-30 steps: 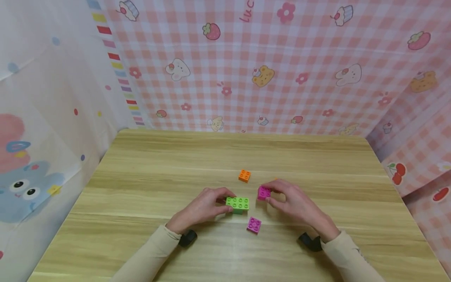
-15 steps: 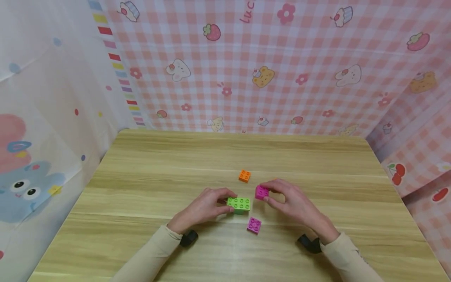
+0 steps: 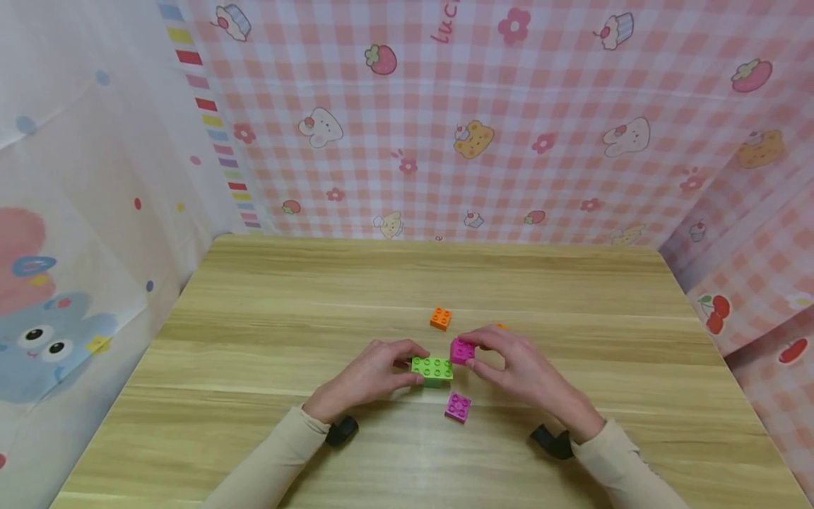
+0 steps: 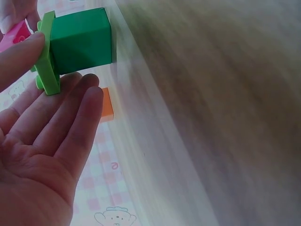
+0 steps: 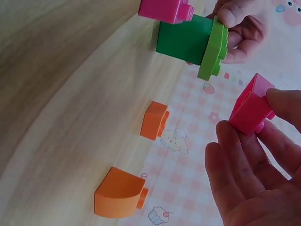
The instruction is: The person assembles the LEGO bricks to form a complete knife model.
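Note:
My left hand (image 3: 369, 371) pinches a light green toy brick (image 3: 432, 367), two studs by several, between thumb and fingers. Beneath it sits a dark green block (image 4: 82, 40), standing on the table. In my right hand (image 3: 524, 364), a bright pink brick (image 3: 461, 350) is pinched by thumb and fingertips. It is raised above the tabletop at the right end of the light green brick, and in the right wrist view it tilts with its hollow underside partly showing. A second, purplish-pink brick (image 3: 458, 408) lies just in front of the green pair.
Behind the hands an orange square brick (image 3: 441, 318) lies on the wooden table (image 3: 305, 283). Another orange brick, with a curved side (image 5: 117, 193), is mostly hidden behind my right hand in the head view. A checked cloth (image 3: 407, 106) hangs along the table's back edge.
My right hand has carried the bright pink brick leftward, up to the light green brick. My left hand and the green pair have shifted very slightly right. The loose bricks stay put.

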Motion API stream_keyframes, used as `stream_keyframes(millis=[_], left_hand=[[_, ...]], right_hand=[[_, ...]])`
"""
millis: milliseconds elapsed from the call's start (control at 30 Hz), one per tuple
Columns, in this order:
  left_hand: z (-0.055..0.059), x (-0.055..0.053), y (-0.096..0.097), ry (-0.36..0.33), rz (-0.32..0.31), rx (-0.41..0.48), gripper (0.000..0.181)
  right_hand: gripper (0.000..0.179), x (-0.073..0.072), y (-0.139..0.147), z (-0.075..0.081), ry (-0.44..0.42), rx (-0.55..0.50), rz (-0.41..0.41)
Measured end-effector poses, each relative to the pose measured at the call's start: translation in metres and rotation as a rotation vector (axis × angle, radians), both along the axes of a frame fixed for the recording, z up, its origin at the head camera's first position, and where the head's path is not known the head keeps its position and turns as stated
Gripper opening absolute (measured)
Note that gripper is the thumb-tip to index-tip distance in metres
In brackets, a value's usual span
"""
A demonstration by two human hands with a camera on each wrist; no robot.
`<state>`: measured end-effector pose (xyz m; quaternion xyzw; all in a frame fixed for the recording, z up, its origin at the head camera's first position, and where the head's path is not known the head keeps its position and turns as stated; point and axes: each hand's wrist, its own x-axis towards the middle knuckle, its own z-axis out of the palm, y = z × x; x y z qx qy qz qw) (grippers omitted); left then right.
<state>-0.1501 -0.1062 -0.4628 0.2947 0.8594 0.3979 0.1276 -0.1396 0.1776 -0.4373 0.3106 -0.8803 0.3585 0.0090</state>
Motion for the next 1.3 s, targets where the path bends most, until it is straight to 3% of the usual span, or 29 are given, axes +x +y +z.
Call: stream_keyframes(millis=[367, 667, 967, 1300], left_hand=[[-0.001, -0.001, 0.001, 0.016, -0.014, -0.007, 0.033], [-0.001, -0.001, 0.002, 0.04, -0.024, 0.002, 0.033], [-0.001, -0.001, 0.002, 0.002, -0.022, 0.015, 0.033], [-0.003, -0.002, 0.001, -0.044, -0.01, 0.036, 0.034]], right_hand=[[0.034, 0.001, -0.009, 0.0, 0.005, -0.014, 0.049], [0.034, 0.001, -0.018, 0.002, -0.046, 0.005, 0.047], [0.033, 0.0, -0.025, -0.001, 0.003, 0.026, 0.073], [0.032, -0.003, -0.032, -0.005, -0.037, 0.04, 0.092]])
